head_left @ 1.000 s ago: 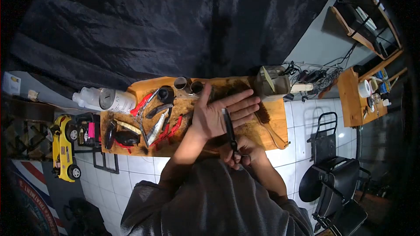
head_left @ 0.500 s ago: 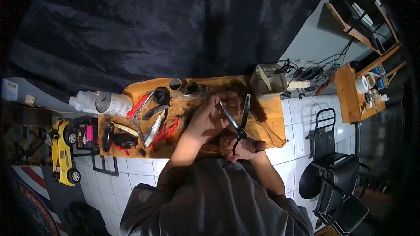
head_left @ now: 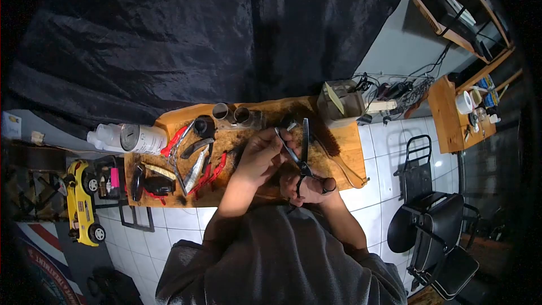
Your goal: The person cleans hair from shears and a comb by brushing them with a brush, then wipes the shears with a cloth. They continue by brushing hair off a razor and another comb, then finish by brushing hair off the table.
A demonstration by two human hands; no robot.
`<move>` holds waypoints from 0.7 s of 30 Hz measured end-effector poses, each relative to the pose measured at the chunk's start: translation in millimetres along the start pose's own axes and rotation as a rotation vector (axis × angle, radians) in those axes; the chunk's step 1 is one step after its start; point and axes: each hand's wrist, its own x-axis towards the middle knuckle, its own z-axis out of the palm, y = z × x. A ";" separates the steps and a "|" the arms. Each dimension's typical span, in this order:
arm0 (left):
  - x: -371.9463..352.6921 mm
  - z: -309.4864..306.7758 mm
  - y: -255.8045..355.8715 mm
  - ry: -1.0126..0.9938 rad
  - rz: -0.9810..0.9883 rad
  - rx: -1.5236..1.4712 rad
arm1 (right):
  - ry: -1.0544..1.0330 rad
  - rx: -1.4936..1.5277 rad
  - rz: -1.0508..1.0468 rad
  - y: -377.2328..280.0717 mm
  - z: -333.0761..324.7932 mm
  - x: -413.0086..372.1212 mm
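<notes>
Right hand [head_left: 306,188] closed on handles of scissors [head_left: 304,166], blades spread, above table [head_left: 353,146]; left hand [head_left: 258,159] fingers narrow, curled at the plain blade, can't tell if pinching. Best handled, I'd judge, with the right hand steady and left fingertips on the blade's flat, clear of edge and teeth. Wood top strewn with dark bits, brush [head_left: 348,171] right, bottles [head_left: 107,135] left; dark curtain [head_left: 186,39] ahead, tiled floor [head_left: 374,185], black chair [head_left: 437,219] right.

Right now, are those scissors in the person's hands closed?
No, the scissors are open: their two blades spread apart in a V beyond the right hand.
</notes>
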 end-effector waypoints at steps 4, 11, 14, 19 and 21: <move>-0.2 4.5 -1.8 0.077 0.017 0.061 | -0.057 0.045 -0.035 6.6 -7.5 -3.1; 13.7 18.4 0.4 0.191 -0.117 0.074 | -0.142 0.052 0.016 2.0 -3.4 -1.9; 10.2 18.4 -5.1 0.051 -0.128 0.217 | -0.103 -0.031 -0.001 4.6 2.8 3.4; 10.5 14.1 -15.2 0.072 -0.082 0.207 | -0.037 -0.049 -0.033 6.9 6.7 7.4; 10.4 17.2 -13.2 0.106 -0.076 0.258 | -0.038 -0.021 -0.051 7.0 8.4 10.0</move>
